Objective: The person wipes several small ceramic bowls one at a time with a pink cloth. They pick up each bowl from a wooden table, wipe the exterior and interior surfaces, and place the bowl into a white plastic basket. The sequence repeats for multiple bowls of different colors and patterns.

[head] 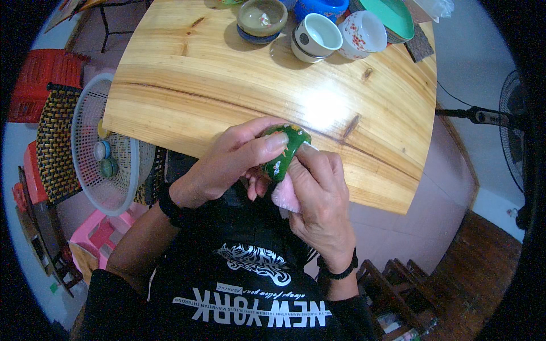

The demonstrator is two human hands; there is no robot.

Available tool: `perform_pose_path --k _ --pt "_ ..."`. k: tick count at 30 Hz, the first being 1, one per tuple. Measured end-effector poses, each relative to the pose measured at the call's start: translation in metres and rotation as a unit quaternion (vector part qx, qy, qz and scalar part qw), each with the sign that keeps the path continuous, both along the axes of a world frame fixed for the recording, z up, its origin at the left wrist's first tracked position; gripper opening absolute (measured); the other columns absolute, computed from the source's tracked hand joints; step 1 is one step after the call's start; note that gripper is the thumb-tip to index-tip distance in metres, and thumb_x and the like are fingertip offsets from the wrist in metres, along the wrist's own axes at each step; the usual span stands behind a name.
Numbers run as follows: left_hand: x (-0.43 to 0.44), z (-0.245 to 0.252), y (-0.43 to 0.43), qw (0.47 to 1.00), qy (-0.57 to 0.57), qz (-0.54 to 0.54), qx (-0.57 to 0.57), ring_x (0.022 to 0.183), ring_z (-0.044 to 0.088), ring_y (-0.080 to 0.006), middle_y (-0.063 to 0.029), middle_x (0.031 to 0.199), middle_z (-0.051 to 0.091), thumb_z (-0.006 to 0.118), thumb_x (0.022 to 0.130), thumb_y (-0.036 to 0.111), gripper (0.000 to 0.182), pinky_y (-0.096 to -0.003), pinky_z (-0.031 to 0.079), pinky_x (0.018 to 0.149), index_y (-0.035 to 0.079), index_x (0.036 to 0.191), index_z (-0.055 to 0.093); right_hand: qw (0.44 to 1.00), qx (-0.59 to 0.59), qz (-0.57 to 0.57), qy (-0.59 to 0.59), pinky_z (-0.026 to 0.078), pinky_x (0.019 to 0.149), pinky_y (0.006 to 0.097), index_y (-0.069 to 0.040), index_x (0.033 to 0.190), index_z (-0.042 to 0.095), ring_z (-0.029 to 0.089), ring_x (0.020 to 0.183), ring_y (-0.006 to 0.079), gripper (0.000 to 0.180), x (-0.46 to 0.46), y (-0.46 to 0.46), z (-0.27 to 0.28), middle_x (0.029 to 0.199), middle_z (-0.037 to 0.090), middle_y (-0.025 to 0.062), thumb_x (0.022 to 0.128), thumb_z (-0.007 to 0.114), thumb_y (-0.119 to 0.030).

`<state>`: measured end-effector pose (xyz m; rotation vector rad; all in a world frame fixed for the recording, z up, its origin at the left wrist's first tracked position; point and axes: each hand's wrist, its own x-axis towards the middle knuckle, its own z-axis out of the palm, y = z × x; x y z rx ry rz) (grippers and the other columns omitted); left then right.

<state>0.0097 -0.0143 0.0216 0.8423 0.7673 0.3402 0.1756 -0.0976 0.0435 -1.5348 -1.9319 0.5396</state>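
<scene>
A small green cup or bowl with painted flowers (281,153) is held tilted over the near edge of the wooden table (239,89). My left hand (234,160) grips it, the thumb lying along its outer side. My right hand (322,192) holds a fluffy pink cloth (286,195) against it, with the fingers at the cup's right rim. Part of the cloth hangs below the cup, and the cup's inside is hidden from view.
Grey-brown bowl (262,19), white cups (318,34), a red-flowered bowl (362,36), a blue bowl (320,7) and green trays (390,19) stand at the table's far side. Left is a white plastic basket (79,128) holding several small items; right, a fan (512,128).
</scene>
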Motion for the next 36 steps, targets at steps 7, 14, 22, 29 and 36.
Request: perform_pose_path --k 7,14,22,29,36 --pt "0.001 -0.008 -0.003 0.999 -0.034 0.009 0.04 0.059 0.059 -0.0082 -0.0041 0.082 0.062 0.058 0.093 0.046 0.062 -0.0198 0.05 0.051 0.001 0.134 0.047 0.994 -0.072 0.02 0.083 0.048 0.088 0.0377 0.002 0.12 0.061 0.058 0.099 0.0336 0.048 0.005 -0.007 0.004 0.112 0.058 0.0186 0.071 0.063 0.002" --pt "-0.006 -0.009 0.001 0.998 -0.061 -0.023 -0.008 0.089 0.066 -0.0155 -0.0128 0.119 0.061 0.063 0.086 0.05 0.075 -0.0249 0.056 0.061 0.0 0.138 0.041 0.957 -0.11 0.054 0.264 0.048 0.093 0.0367 0.001 0.12 0.064 0.061 0.106 0.0339 0.047 0.019 -0.014 0.003 0.118 0.062 0.0191 0.074 0.066 -0.008" --pt "-0.004 -0.014 0.002 0.995 -0.1 0.008 -0.015 0.066 0.063 -0.0129 -0.0107 0.099 0.063 0.061 0.09 0.046 0.073 -0.0229 0.053 0.051 -0.002 0.139 0.038 0.954 0.001 -0.119 0.277 0.04 0.103 0.0432 0.0 0.123 0.065 0.055 0.118 0.0316 0.04 0.029 -0.018 0.005 0.127 0.06 0.0184 0.085 0.058 -0.011" --pt "-0.006 -0.01 -0.004 0.993 -0.111 0.008 0.038 0.063 0.062 -0.0101 -0.0062 0.09 0.061 0.054 0.096 0.051 0.069 -0.0204 0.051 0.054 0.0 0.14 0.039 0.991 0.017 -0.057 0.122 0.034 0.107 0.0423 -0.002 0.136 0.055 0.047 0.127 0.0341 0.055 0.001 -0.001 -0.004 0.14 0.05 0.0199 0.083 0.064 -0.013" --pt "-0.004 -0.018 -0.002 0.991 -0.11 0.061 -0.054 0.061 0.062 -0.0108 -0.0058 0.087 0.063 0.049 0.096 0.056 0.065 -0.0213 0.051 0.05 0.003 0.132 0.047 0.996 0.073 -0.002 0.06 0.038 0.096 0.041 -0.005 0.129 0.062 0.054 0.123 0.0296 0.05 -0.004 0.0 -0.001 0.14 0.053 0.0177 0.079 0.066 -0.01"
